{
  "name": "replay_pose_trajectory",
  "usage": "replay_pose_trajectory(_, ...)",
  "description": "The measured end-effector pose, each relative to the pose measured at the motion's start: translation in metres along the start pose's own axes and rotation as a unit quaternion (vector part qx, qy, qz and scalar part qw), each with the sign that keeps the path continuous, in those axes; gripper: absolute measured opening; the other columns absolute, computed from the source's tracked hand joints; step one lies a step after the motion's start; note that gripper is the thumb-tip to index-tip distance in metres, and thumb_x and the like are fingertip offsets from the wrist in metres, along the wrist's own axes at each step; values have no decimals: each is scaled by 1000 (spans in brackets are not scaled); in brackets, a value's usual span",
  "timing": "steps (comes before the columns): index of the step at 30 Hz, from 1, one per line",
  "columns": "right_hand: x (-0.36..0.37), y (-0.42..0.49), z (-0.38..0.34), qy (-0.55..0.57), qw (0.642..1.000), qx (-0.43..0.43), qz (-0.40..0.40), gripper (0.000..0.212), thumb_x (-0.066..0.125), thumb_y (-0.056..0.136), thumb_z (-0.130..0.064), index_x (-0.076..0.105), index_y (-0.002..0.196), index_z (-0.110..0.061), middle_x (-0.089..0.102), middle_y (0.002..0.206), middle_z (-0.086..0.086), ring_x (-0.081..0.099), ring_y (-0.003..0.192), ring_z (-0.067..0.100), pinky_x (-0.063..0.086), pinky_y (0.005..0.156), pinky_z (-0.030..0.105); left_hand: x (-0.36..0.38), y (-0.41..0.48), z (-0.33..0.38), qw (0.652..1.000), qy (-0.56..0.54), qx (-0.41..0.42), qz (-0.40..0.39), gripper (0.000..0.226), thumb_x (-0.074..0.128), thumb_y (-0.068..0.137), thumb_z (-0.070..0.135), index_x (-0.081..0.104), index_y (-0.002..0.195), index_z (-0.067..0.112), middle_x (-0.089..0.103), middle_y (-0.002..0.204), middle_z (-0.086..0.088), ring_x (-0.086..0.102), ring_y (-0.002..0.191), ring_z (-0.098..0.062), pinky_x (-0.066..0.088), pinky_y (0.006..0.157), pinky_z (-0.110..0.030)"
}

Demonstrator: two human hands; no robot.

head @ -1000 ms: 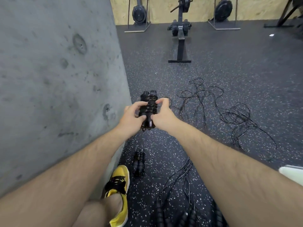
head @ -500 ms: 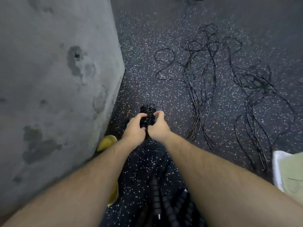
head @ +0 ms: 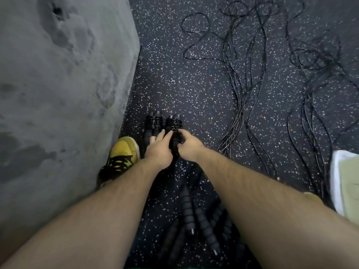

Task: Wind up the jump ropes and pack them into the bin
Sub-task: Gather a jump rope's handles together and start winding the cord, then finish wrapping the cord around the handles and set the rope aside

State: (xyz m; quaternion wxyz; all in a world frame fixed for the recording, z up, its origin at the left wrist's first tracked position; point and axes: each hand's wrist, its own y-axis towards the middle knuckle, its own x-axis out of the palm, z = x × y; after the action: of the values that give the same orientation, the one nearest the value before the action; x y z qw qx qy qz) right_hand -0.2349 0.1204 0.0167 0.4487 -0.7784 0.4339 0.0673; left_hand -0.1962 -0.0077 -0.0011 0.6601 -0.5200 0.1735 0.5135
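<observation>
Both hands' grip [head: 175, 146] clasps wound rope [head: 173, 131] beside concrete wall [head: 64, 84]; open floor [head: 194, 84] ahead.

Between the two hands, the wound jump rope [head: 173, 131] shows thin, glossy black cord wrapped tight over matt, ribbed foam-like handles with small metal-looking tips. Just left of the grip a second wound bundle [head: 153, 123] has the same sheen. The floor [head: 194, 84] beneath looks like matt dark rubber flecked white. Left of the grip, the wall [head: 58, 84] is rough, pitted grey concrete.
</observation>
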Motion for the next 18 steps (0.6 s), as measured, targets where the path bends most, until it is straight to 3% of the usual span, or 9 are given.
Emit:
replay_pose_trajectory(2,-4,-18,-2,-12,999,-22,20,60,47,96,-11,33,152,-25,56,137,5,58,118,24,47,98,30,5,-12,7,999,-2,9,39,66,49,98,12,26,159,25,21,167,1,25,144,-26,30,118,-40)
replay_pose_trajectory(4,-3,-40,0,-16,998,-35,47,56,47,94,-8,41,148,-22,58,135,4,56,120,22,43,93,25,13,-29,15,998,-9,21,53,56,50,99,17,37,154,20,35,157,-2,33,137,-26,33,114,-39)
replay_pose_trajectory(7,9,-75,16,-16,997,-31,65,42,45,92,-9,55,132,-16,63,122,6,60,111,25,48,92,32,28,-57,29,998,-51,15,24,44,48,100,23,47,144,18,44,142,-5,43,129,-27,40,106,-42)
replay_pose_trajectory(10,25,-104,45,-102,993,-16,55,28,44,94,-17,58,117,-13,61,115,9,58,108,30,49,91,40,46,-81,36,997,-67,0,-33,38,48,101,21,50,139,17,48,136,-7,51,124,-28,45,102,-43)
replay_pose_trajectory(15,40,-130,84,-179,984,4,18,32,44,96,-18,54,126,-14,53,126,7,46,120,29,45,99,41,81,-108,35,991,-39,-93,-91,50,58,99,40,46,140,14,46,138,-10,55,120,-30,49,97,-44)
replay_pose_trajectory(18,43,-133,97,-176,984,31,-9,35,46,95,-24,51,130,-17,50,130,5,44,124,27,42,99,42,92,-110,34,984,-60,-134,-102,60,69,92,40,40,138,13,47,135,-12,57,118,-32,51,94,-44)
